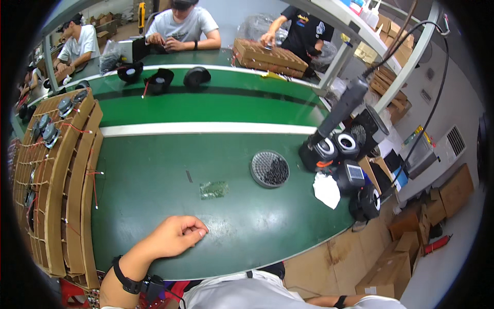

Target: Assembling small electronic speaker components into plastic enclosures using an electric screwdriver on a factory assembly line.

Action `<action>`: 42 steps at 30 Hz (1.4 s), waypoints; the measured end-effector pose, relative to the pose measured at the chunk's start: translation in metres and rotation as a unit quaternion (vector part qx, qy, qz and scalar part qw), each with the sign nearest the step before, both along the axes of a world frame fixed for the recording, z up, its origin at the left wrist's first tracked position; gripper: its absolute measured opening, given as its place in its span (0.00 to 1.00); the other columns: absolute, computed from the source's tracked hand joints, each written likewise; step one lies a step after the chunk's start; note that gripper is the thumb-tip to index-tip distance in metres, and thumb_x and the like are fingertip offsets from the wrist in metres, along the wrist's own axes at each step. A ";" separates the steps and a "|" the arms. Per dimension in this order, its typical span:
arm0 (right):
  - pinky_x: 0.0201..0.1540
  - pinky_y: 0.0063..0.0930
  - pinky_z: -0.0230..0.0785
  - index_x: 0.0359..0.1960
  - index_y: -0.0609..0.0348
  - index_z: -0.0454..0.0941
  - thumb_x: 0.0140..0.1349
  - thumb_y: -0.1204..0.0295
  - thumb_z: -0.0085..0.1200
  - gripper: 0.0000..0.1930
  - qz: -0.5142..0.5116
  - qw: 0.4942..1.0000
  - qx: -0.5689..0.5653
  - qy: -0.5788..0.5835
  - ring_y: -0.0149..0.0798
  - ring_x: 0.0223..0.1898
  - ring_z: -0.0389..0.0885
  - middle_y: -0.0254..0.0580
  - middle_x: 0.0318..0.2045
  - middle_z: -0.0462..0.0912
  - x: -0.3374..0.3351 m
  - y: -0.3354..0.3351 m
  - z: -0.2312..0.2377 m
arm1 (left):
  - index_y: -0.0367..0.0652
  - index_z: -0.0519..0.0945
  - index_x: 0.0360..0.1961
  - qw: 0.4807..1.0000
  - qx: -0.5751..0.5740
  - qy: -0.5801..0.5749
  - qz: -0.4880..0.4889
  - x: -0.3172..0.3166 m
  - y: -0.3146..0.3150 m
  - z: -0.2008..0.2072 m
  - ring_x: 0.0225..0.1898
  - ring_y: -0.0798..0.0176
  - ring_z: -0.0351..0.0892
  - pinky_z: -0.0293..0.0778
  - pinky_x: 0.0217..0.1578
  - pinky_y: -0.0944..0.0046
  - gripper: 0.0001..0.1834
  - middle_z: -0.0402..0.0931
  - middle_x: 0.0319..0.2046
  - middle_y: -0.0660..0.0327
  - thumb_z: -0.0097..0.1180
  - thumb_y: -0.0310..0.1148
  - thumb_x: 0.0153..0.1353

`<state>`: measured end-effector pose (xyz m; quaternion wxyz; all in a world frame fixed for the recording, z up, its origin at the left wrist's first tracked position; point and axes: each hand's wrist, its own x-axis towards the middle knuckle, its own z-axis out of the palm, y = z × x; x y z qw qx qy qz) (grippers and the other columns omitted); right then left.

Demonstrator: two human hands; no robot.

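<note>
My left hand rests on the green tabletop, curled into a loose fist with nothing in it, and my right hand is out of sight. I think I am between jobs; the small clear bag lies near, just past my knuckles. To get it, I must open my fingers and reach forward.

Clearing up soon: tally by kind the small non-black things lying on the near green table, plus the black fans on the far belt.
Round metal mesh dish: 1
Small clear plastic bag: 1
White crumpled cloth: 1
Black round fans, far belt: 3
Total: 6
</note>
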<state>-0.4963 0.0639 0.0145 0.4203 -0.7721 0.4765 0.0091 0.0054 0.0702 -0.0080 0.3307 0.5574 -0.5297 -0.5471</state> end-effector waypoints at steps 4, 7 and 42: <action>0.35 0.28 0.74 0.40 0.64 0.79 0.61 0.67 0.58 0.12 0.044 0.999 0.012 -0.017 0.37 0.31 0.82 0.45 0.33 0.84 0.030 -0.025 0.013 | 0.38 0.82 0.42 0.999 -0.010 -0.033 0.011 0.008 0.004 -0.004 0.28 0.74 0.75 0.74 0.31 0.70 0.09 0.81 0.29 0.65 0.57 0.33 0.66; 0.36 0.28 0.74 0.41 0.64 0.79 0.62 0.68 0.58 0.12 0.156 0.986 0.042 -0.045 0.36 0.32 0.81 0.45 0.34 0.84 0.077 -0.076 0.008 | 0.40 0.81 0.45 0.995 -0.100 0.004 -0.024 0.006 0.006 -0.029 0.30 0.72 0.78 0.77 0.32 0.68 0.10 0.80 0.33 0.62 0.56 0.32 0.66; 0.34 0.26 0.73 0.41 0.63 0.79 0.62 0.70 0.60 0.10 0.288 0.931 0.168 -0.148 0.32 0.30 0.82 0.43 0.31 0.84 0.241 -0.104 0.056 | 0.39 0.79 0.42 0.999 -0.025 -0.021 -0.007 0.016 -0.066 0.045 0.31 0.70 0.77 0.75 0.34 0.65 0.13 0.79 0.30 0.63 0.54 0.39 0.67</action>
